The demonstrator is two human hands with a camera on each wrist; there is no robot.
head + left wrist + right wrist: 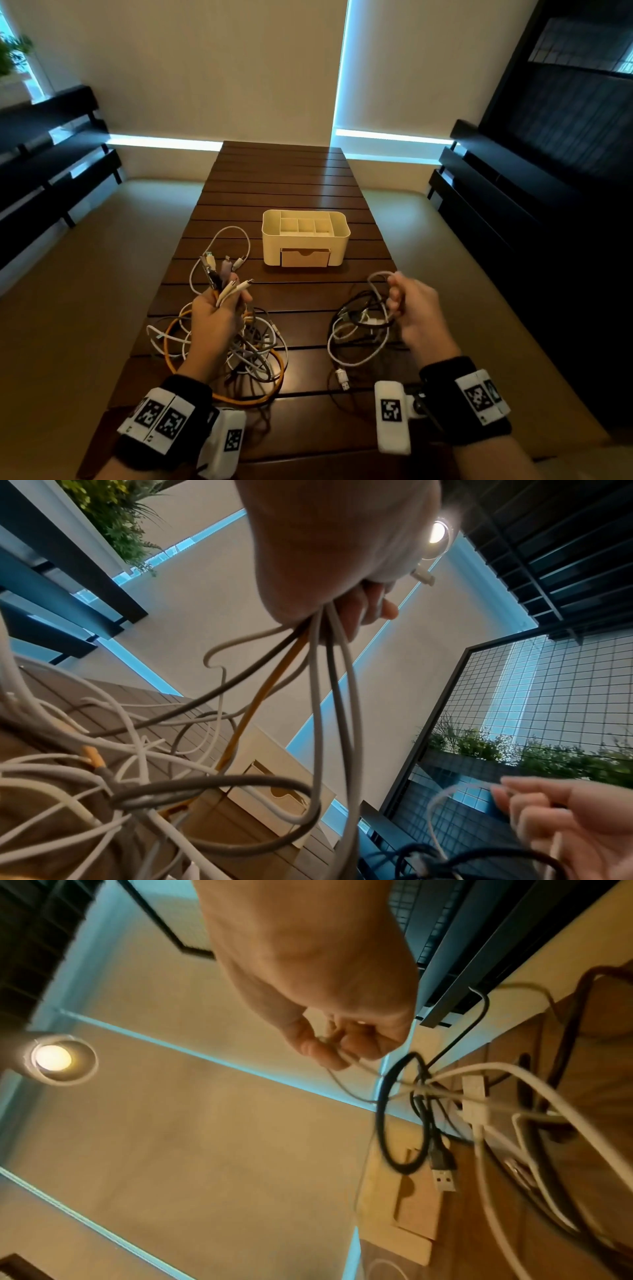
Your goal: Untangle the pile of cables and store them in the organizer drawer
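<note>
My left hand [215,317] grips a bunch of cable ends [222,274], white, grey, black and orange, with the plugs sticking up above the fist. Their tangled lengths [239,353] hang to the table below, an orange cable [257,397] looping round the heap. In the left wrist view several strands [318,685] drop from the fist. My right hand [412,306] pinches a thin white cable [378,277] lifted from a smaller black-and-white tangle [363,325]. The cream organizer [305,236] stands beyond, its drawer [305,257] closed.
The slatted wooden table [284,178] runs away from me, with beige floor on both sides. Dark benches [51,164] stand at the left and dark furniture [513,192] at the right. A white USB plug [343,378] lies near the front.
</note>
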